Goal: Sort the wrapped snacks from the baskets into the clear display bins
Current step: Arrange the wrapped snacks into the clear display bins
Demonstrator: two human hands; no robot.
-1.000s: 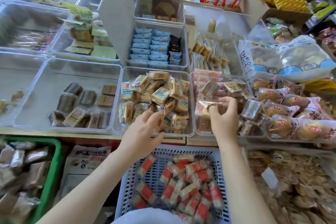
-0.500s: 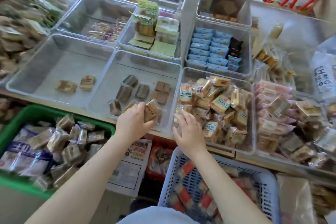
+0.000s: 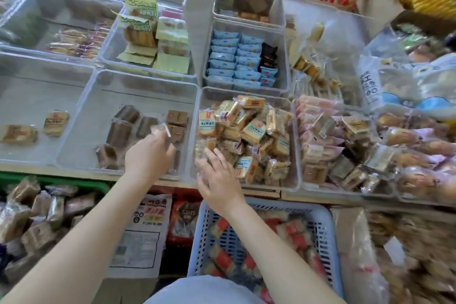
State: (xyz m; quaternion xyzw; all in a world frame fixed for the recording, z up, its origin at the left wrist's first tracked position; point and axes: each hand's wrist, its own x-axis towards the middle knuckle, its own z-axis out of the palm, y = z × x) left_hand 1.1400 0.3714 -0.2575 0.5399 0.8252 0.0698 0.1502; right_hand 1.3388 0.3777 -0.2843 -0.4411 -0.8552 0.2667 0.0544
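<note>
Over the front row of clear bins, head view: left hand (image 3: 148, 155) reaches into the middle bin (image 3: 138, 81), its fingers (image 3: 161, 134) curled round a small wrapped snack (image 3: 161, 129) held above the dark brown packets (image 3: 123, 128) lying scattered on that bin's floor. Snack in hand: squarish, clear shiny wrapper, pale tan contents; print blurred, not readable.

Right hand (image 3: 217, 177) sits at the near left corner of the next bin to the right (image 3: 294, 145), fingers pinching a clear-wrapped pale snack (image 3: 203, 148) against the heaped pile (image 3: 246, 136) of tan biscuits with light blue-green labels. That bin is nearly full.

Below the surface edge: blue slotted basket (image 3: 328, 224) holding red-and-white wrapped pieces, under the right forearm; green basket (image 3: 49, 179) at left piled with brownish wrapped snacks. Far-left bin (image 3: 32, 91) holds two tan packets. Rear bin (image 3: 281, 57) holds light blue packets in rows.
</note>
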